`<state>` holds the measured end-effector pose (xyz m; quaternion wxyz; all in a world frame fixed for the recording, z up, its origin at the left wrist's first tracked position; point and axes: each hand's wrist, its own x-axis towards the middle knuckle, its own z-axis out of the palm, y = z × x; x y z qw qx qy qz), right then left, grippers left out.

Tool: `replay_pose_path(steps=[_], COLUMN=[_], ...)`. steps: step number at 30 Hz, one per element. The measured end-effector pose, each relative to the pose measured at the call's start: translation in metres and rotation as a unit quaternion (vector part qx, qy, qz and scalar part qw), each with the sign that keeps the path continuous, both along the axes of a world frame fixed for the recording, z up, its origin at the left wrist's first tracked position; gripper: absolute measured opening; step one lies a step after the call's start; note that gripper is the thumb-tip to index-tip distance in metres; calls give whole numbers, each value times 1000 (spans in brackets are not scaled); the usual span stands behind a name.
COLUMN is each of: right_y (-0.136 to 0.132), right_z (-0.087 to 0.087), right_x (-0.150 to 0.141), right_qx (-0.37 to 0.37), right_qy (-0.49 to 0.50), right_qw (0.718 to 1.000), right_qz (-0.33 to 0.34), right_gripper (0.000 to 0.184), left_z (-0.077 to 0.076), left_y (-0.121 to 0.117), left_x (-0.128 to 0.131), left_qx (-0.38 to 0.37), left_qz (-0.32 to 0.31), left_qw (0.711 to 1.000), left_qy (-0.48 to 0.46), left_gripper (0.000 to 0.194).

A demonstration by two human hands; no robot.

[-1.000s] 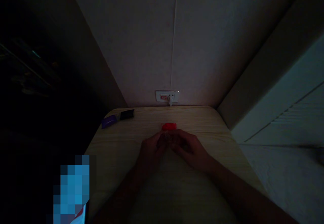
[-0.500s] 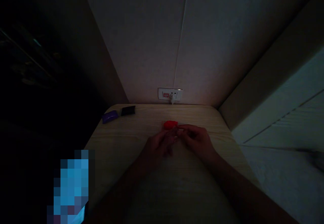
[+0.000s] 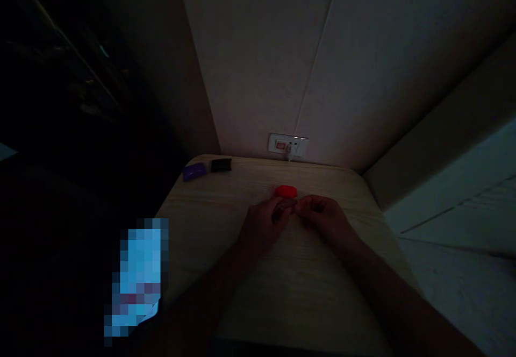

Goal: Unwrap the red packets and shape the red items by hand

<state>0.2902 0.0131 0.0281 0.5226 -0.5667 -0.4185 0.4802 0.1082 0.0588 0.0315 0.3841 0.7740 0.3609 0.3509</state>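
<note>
Both hands meet over the wooden tabletop, their fingertips almost touching. My left hand [image 3: 268,220] is closed in a pinch with the thumb and fingers curled together. Opposite it, my right hand [image 3: 324,218] also pinches with thumb and forefinger. Whatever lies between the fingertips is too dark and small to name. Just beyond the fingers is a bright red lump [image 3: 286,191], lying on the table; its kind does not show clearly.
A shiny purple packet [image 3: 194,172] and a black packet [image 3: 221,165] lie at the table's [image 3: 242,179] far left corner. Behind it, a wall socket [image 3: 288,145] holds a plug. A lit, blurred-out screen [image 3: 139,276] is at lower left. A pale panel [image 3: 451,201] stands at right.
The view has shifted, so everything sits further right. My left hand's fingers have changed from stretched toward the right hand to a rounder pinch. The red lump and packets stay on the table.
</note>
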Motion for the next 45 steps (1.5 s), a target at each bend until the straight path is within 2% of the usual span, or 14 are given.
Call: replay_pose_path(steps=[7,10,13,18,23,26,31,34,36,39,45], right_y=[-2,-2,-3,-2,-1,-4,-11,-12,-11,-10,-9], right_z=[2,-1,-2,2,4,5,8,8,8,7,4], right_x=[3,-2,-9,-15,-14,-12,-9,-8,-7,-7,-10], right_qx=[1,9,7,6,64,128,207,224,215,183,161], right_qy=[-44,3,70,131,76,-17,-227,-288,-301,-272,-215], right_qw=[997,997,996,991,995,992,951,931,929,943,961], right_qz=[64,71,50,29,16,10,13,14,24,55,68], right_gripper=[36,39,40,40,34,29,30,31,30,30,35], left_z=[0,-1,0,-1,-6,-6,-5,-6,-6,-6,-2], left_y=[2,2,2,4,16,19,19,19,19,18,13], left_x=[1,3,5,3,-3,-4,-1,-1,-3,-5,-5], left_qx=[3,16,35,26,-63,-111,-176,-164,-140,-117,-145], left_qz=[11,49,84,94,32,26,64,85,91,94,111], left_qw=[999,999,996,995,995,986,972,974,981,985,977], left_qy=[-38,-13,16,14,-73,-124,-145,-128,-103,-79,-107], left_gripper=[20,19,17,19,26,36,48,53,54,53,52])
